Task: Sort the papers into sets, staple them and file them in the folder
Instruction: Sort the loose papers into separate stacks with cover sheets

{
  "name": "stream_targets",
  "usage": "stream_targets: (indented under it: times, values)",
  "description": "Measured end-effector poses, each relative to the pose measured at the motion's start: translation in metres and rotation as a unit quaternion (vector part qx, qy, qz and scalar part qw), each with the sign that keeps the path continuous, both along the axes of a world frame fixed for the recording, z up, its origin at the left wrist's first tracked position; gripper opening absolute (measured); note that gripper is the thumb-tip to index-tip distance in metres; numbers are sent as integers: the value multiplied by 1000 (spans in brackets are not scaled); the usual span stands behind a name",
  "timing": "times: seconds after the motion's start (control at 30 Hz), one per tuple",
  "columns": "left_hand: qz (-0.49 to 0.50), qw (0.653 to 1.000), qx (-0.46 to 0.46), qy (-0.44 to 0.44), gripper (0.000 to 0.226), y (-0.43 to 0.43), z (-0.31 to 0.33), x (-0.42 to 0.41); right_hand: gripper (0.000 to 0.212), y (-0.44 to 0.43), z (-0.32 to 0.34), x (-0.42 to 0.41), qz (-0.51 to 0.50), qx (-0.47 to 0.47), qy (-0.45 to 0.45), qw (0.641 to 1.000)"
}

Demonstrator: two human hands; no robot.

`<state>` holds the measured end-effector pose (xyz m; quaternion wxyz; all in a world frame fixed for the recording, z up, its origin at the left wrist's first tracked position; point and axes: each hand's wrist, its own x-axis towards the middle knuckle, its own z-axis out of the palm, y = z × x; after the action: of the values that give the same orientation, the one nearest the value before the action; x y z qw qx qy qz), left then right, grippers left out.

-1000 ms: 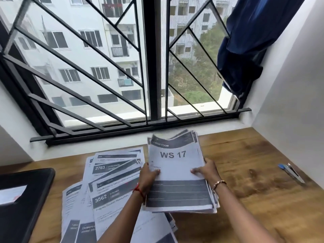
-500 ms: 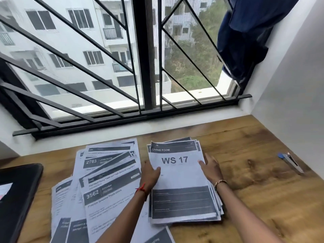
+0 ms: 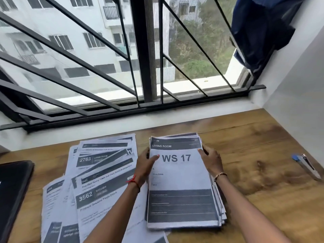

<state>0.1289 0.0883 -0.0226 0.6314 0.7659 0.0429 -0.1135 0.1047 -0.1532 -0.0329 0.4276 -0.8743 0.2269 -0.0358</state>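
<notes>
Two piles so far, and I judge nothing stapled or filed. Loose sheets (image 3: 98, 181) fan out near left, beside the black folder (image 3: 14, 190). My left hand (image 3: 146, 165) and right hand (image 3: 211, 161) clasp the side edges of the WS 17 stack (image 3: 180, 199) at centre. The stapler (image 3: 306, 165) lies apart, right.

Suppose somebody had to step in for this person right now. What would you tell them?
Left hand and right hand each grip a side edge of the WS 17 stack, which lies on the table.
Loose sheets lie fanned to its left; a black case, probably the folder, at far left; a small blue-and-silver tool, probably the stapler, at far right.
Done: one stack gathered. Left: sorting the loose sheets, stapling, filing.
</notes>
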Motion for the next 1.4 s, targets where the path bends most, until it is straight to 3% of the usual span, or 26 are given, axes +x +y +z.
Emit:
stream_targets:
  times: [0.1, 0.13, 0.2, 0.27, 0.37, 0.47, 0.5, 0.67, 0.83, 1.0, 1.03, 1.1, 1.17, 1.23, 1.3, 1.4]
  values:
    - [19, 999, -30, -7, 27, -9, 4, -2, 25, 0, 5, 8, -7, -27, -34, 999]
    - [33, 999, -3, -10, 29, -12, 2, -2, 28, 1, 7, 14, 2, -40, -45, 998]
    - [26, 991, 130, -34, 67, -16, -5, -3, 46, 8, 9, 30, 69, -61, -34, 995]
    - [-59, 959, 259, -103, 97, -20, -9, -12, 52, 14, 7, 49, 145, -116, 12, 982]
    - [-257, 870, 356, -224, 115, -33, 1, -39, 50, 25, 5, 74, 202, -298, 44, 932]
    - [-369, 728, 465, -343, 126, -44, -5, -70, 47, 38, 12, 90, 257, -339, 57, 903]
    - [-381, 704, 488, -348, 130, -46, -9, -79, 47, 42, 14, 92, 273, -335, 73, 899]
    - [-429, 673, 490, -350, 133, -50, -25, -108, 41, 49, 14, 95, 299, -343, 108, 884]
    - [-458, 643, 517, -331, 116, -44, -29, -104, 40, 46, 14, 92, 297, -336, 109, 887]
    - [-463, 665, 491, -320, 117, -39, -35, -97, 42, 43, 16, 87, 286, -330, 104, 894]
    - [-449, 688, 464, -331, 119, -40, -34, -96, 43, 41, 16, 84, 261, -323, 79, 906]
    - [-395, 781, 389, -288, 121, -38, -23, -90, 44, 34, 15, 74, 175, -257, 10, 950]
    - [-299, 885, 295, -202, 112, -29, -11, -77, 44, 24, 14, 61, 85, -136, -59, 985]
    - [-166, 954, 200, -151, 97, -16, -5, -61, 43, 11, 15, 44, 17, -13, -96, 995]
    - [-66, 983, 137, -100, 87, -3, -5, -50, 46, -1, 14, 23, -31, 82, -112, 990]
    - [0, 998, 46, -38, 87, 10, -9, -43, 59, -14, 5, -15, -99, 193, -108, 970]
